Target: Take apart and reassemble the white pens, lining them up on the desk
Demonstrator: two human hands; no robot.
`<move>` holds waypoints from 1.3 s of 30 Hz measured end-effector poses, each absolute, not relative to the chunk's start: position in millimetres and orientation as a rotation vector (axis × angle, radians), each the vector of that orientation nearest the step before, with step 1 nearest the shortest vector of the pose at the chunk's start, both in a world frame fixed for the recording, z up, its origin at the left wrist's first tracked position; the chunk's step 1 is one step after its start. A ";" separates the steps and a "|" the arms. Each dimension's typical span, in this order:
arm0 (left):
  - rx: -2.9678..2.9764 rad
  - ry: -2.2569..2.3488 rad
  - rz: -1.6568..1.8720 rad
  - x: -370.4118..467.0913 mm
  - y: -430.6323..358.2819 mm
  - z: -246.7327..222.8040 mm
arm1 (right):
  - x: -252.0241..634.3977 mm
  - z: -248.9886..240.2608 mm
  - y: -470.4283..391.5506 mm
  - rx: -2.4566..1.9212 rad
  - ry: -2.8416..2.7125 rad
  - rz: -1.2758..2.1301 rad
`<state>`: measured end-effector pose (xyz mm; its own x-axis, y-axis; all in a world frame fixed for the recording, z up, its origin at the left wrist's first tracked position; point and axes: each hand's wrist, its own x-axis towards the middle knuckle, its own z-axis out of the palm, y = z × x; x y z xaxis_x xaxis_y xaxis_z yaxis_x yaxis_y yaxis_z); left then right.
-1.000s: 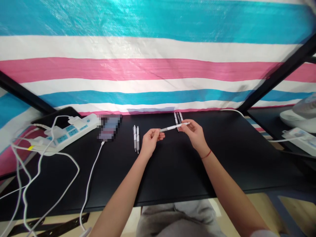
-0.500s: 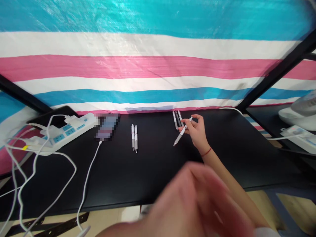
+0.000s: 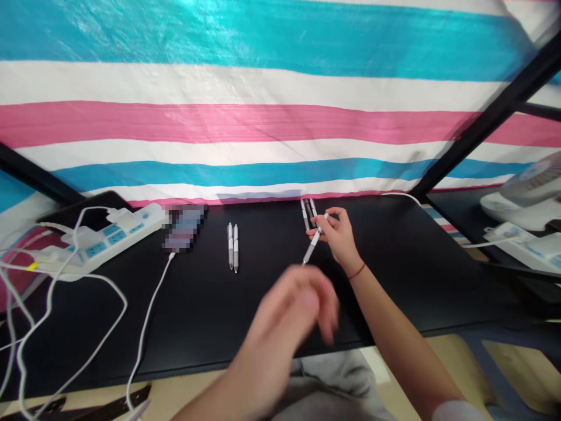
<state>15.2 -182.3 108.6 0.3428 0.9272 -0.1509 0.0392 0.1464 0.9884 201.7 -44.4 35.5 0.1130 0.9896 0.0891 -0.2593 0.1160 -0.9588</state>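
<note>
My right hand (image 3: 336, 234) is closed on a white-and-grey pen (image 3: 314, 243), pinching its upper end between thumb and fingers. The pen slants down to the left, its tip partly behind my left hand. Blurred in the foreground, my left hand (image 3: 291, 318) hovers over the table's front part with loosely curled fingers apart from the thumb and nothing visible in them. Just left of my right hand, several pens (image 3: 305, 214) lie close together at the back, partly covered by its fingers. Two more white-and-grey pens (image 3: 234, 248) lie side by side left of centre.
The black table (image 3: 188, 327) meets a striped plastic sheet (image 3: 272, 123) at the back. A phone (image 3: 184, 229) on a white cable and a power strip (image 3: 116, 237) with tangled cords occupy the left. Another power strip (image 3: 526, 245) stands at the right beyond a black frame post (image 3: 473, 131).
My left hand has drawn away from the camera and moved left and forward over the table. My right hand keeps its hold on the pen. The view has shifted slightly.
</note>
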 end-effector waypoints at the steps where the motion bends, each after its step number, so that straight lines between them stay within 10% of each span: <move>1: 1.253 1.063 0.899 25.1 -158.2 103.6 | 201.3 35.1 -44.3 -0.977 -1.001 1.196; 11: 1.414 0.959 0.660 41.1 -72.0 25.8 | 199.7 31.4 -43.8 -0.975 -1.103 1.203; 39: 1.240 0.967 0.786 38.8 -74.3 13.6 | 201.9 29.0 -48.5 -0.984 -1.268 1.273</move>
